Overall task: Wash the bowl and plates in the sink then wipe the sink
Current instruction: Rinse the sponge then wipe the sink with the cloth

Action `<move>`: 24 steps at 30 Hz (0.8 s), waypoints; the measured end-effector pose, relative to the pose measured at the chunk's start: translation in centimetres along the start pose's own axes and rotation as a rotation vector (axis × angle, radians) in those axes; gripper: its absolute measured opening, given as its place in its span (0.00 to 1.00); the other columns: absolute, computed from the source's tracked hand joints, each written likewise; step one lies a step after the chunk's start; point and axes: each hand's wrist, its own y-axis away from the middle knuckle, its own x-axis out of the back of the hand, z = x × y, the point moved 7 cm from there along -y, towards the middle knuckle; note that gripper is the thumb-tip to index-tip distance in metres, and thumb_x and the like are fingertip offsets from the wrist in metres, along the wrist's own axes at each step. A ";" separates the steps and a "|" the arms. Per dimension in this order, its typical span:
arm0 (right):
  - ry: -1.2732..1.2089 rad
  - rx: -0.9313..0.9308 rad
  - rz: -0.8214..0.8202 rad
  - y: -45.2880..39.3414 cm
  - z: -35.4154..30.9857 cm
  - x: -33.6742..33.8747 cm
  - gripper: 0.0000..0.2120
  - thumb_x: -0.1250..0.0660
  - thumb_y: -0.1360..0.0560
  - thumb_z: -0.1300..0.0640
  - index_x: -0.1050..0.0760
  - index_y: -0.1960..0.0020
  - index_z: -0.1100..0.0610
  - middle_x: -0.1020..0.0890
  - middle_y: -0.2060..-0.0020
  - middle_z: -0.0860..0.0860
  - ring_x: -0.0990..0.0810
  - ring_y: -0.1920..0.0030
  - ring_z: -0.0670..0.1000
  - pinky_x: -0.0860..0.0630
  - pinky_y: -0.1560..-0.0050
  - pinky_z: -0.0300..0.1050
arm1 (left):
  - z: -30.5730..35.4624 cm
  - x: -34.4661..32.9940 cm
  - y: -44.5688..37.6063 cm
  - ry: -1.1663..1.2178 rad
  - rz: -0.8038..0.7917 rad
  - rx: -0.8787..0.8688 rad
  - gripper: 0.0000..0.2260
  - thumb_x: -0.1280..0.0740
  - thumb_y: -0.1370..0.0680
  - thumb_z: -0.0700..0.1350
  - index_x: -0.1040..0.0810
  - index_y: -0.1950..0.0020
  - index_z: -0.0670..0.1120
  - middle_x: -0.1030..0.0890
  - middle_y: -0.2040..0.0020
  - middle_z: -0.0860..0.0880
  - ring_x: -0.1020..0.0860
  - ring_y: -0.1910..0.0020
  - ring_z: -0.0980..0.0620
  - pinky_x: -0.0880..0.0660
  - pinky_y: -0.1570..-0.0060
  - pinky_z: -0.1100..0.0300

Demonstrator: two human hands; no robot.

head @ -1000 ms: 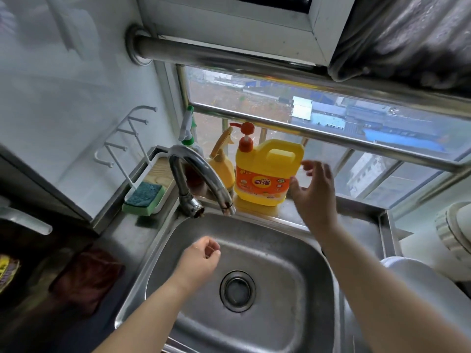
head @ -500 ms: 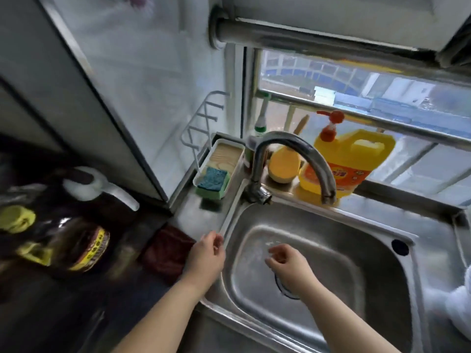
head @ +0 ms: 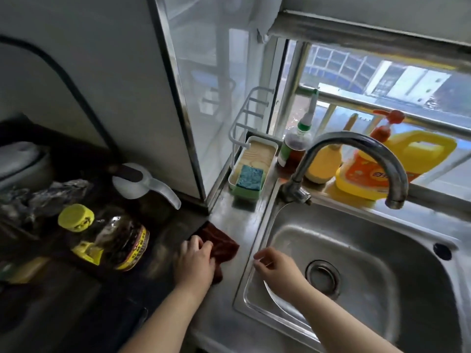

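The steel sink (head: 300,222) holds no dishes, and its drain (head: 322,276) is bare. A dark red cloth (head: 219,244) lies on the counter just left of the sink. My left hand (head: 196,261) rests on the cloth with its fingers curled over the near edge. My right hand (head: 276,267) hovers over the sink's left rim, fingers loosely apart and holding nothing. The curved tap (head: 356,159) arches over the basin, with no water running. No bowl or plate is in view.
A white tray with a blue-green sponge (head: 249,178) sits behind the cloth. A yellow detergent jug (head: 397,169), a yellow spray bottle (head: 322,164) and a green-capped bottle (head: 293,146) line the window sill. An oil bottle (head: 112,238) and a white scoop (head: 142,183) stand left.
The view has swung left. My left hand moved from the sink onto the red cloth. My right hand left the detergent jug and came down to the sink's left rim.
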 end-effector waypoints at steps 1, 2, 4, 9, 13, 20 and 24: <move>-0.004 -0.006 0.012 0.2 0.2 0.2 0.03 0.34 0.24 0.53 0.25 0.52 0.46 0.19 0.58 0.45 0.23 0.59 0.39 0.31 0.62 0.23 | 0.0 0.0 -0.4 -0.031 -0.002 -0.009 0.13 0.39 0.21 0.51 0.27 0.37 0.54 0.31 0.35 0.51 0.34 0.35 0.48 0.35 0.38 0.54; -0.011 -0.014 0.022 0.4 0.4 0.4 0.03 0.34 0.24 0.54 0.25 0.52 0.46 0.19 0.58 0.45 0.23 0.59 0.40 0.31 0.61 0.24 | 0.1 0.0 -0.8 -0.055 -0.017 -0.011 0.12 0.40 0.21 0.51 0.27 0.38 0.54 0.30 0.36 0.51 0.33 0.35 0.48 0.37 0.37 0.53; -0.027 -0.018 0.047 0.6 0.6 0.7 0.04 0.34 0.24 0.54 0.25 0.53 0.44 0.19 0.60 0.45 0.21 0.59 0.42 0.29 0.59 0.26 | 0.0 0.1 -1.5 -0.026 -0.025 0.016 0.11 0.40 0.21 0.52 0.25 0.41 0.53 0.27 0.39 0.51 0.31 0.37 0.48 0.39 0.38 0.51; -0.102 0.030 0.178 1.7 0.5 2.9 0.05 0.33 0.24 0.54 0.25 0.50 0.45 0.21 0.61 0.42 0.23 0.59 0.38 0.30 0.56 0.26 | 3.3 0.9 -1.7 0.736 -0.098 0.121 0.07 0.39 0.19 0.45 0.24 0.47 0.44 0.22 0.49 0.46 0.24 0.45 0.44 0.34 0.52 0.59; -0.241 0.075 0.367 3.2 0.4 6.2 0.11 0.33 0.24 0.53 0.29 0.43 0.45 0.22 0.52 0.43 0.23 0.53 0.37 0.27 0.53 0.31 | 9.1 0.1 -0.3 1.247 -0.373 0.185 0.07 0.40 0.18 0.44 0.24 0.46 0.45 0.17 0.50 0.45 0.19 0.49 0.47 0.24 0.48 0.54; -0.520 -0.189 0.219 4.9 5.5 9.5 0.21 0.33 0.26 0.42 0.30 0.35 0.45 0.23 0.43 0.43 0.23 0.43 0.44 0.24 0.46 0.42 | 16.4 -2.3 2.3 1.655 -0.965 0.184 0.22 0.40 0.19 0.53 0.27 0.32 0.40 0.25 0.36 0.33 0.27 0.37 0.32 0.36 0.35 0.31; -0.664 -0.169 0.231 6.0 7.5 10.6 0.07 0.29 0.27 0.59 0.24 0.51 0.53 0.18 0.58 0.49 0.19 0.59 0.43 0.26 0.63 0.35 | 18.6 -3.2 3.6 1.594 -1.080 0.230 0.34 0.52 0.22 0.66 0.21 0.38 0.41 0.21 0.40 0.36 0.23 0.39 0.38 0.31 0.35 0.42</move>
